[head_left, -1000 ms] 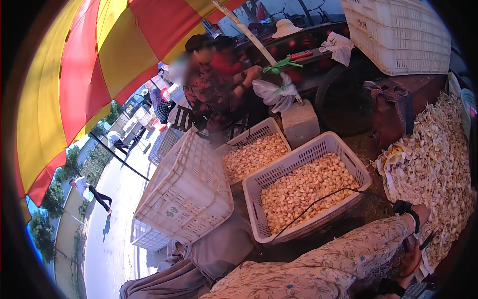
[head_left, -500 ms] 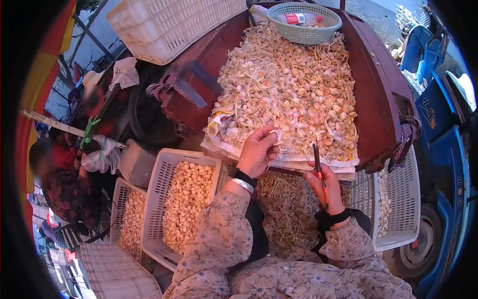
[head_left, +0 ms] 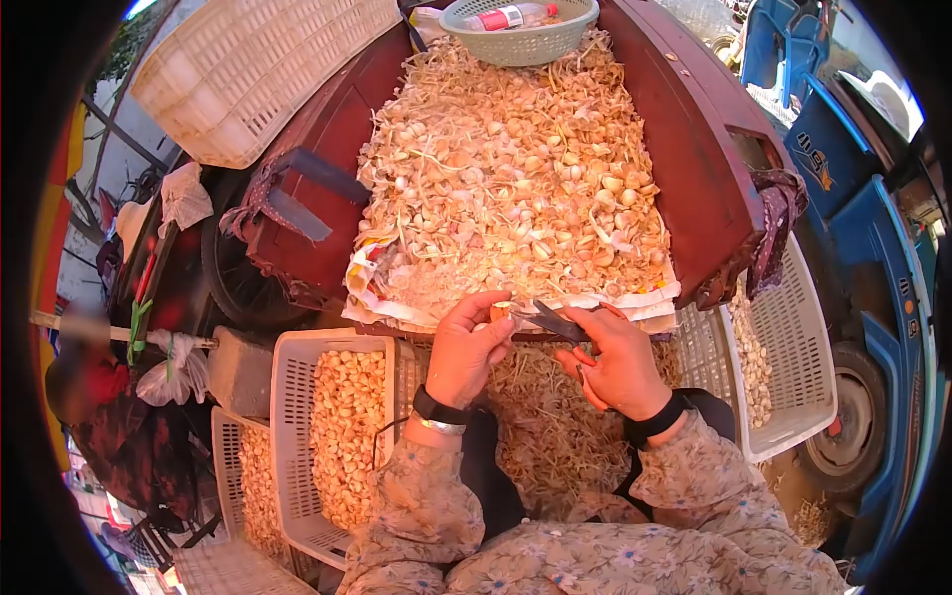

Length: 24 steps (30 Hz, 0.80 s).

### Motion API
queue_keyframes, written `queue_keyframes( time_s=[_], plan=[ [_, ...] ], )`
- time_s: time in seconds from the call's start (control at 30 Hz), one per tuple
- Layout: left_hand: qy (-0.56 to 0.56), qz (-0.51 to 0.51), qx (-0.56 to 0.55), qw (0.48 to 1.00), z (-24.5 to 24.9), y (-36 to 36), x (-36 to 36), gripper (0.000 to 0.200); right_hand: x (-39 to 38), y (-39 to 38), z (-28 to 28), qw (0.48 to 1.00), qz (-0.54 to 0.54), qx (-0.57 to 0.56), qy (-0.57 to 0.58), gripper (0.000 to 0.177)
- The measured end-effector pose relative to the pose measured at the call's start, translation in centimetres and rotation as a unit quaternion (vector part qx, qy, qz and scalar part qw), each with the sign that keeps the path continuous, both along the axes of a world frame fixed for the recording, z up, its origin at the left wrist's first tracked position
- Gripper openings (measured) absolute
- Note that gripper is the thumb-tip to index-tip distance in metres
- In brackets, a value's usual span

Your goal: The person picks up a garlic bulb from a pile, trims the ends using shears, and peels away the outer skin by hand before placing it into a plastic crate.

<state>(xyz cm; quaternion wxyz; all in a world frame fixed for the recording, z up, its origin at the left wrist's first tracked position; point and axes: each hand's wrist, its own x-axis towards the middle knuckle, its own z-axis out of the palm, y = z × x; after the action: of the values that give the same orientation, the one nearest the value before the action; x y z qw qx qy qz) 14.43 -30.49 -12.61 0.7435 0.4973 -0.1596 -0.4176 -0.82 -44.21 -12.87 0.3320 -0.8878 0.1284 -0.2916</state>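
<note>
My left hand (head_left: 464, 349) pinches a small garlic bulb (head_left: 502, 310) between thumb and fingers at the front edge of the garlic pile. My right hand (head_left: 621, 363) is closed around a pair of scissors (head_left: 551, 319) with dark blades and red-orange handles. The blades point left, with their tips right at the bulb. Behind both hands, a heap of garlic bulbs with dry stalks (head_left: 516, 169) lies on a white sheet (head_left: 397, 309) in a dark red cart bed (head_left: 684, 149). Cut stalks and trimmings (head_left: 555, 421) lie below, between my knees.
At my left stand a crate of garlic (head_left: 288, 436) and a smaller one (head_left: 226, 466); another crate (head_left: 808, 347) is at my right. A green basket (head_left: 526, 48) holding a bottle (head_left: 506, 17) sits atop the heap. A person (head_left: 124, 426) is at far left, a blue vehicle (head_left: 863, 258) at right.
The scissors have swung from upright to pointing left, and my right hand has moved in toward the left. A bulb now shows in my left fingers. The view has shifted to the right.
</note>
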Motion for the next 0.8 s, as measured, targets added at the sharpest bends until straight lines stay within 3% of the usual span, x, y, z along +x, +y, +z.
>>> queue_keyframes(
  time_s=[0.17, 0.47, 0.67, 0.8],
  plan=[
    [-0.128, -0.035, 0.074, 0.988, -0.6, -0.3, -0.9, 0.028, -0.9, -0.4, 0.3, 0.996, -0.008, -0.082, 0.035, 0.043],
    [-0.200, -0.044, 0.110, 0.973, -1.1, -0.4, -1.1, 0.025, -1.5, -0.5, -1.5, 0.994, 0.026, -0.060, 0.086, 0.038],
    [-0.233, -0.035, 0.149, 0.960, -1.3, -0.2, -1.1, 0.022, -1.9, 0.0, -1.2, 0.989, 0.018, -0.017, 0.149, 0.033],
    [-0.154, -0.020, 0.131, 0.979, -1.1, -0.2, -1.5, 0.022, -2.0, 0.2, -0.6, 0.983, 0.030, 0.030, 0.181, 0.026]
  ],
)
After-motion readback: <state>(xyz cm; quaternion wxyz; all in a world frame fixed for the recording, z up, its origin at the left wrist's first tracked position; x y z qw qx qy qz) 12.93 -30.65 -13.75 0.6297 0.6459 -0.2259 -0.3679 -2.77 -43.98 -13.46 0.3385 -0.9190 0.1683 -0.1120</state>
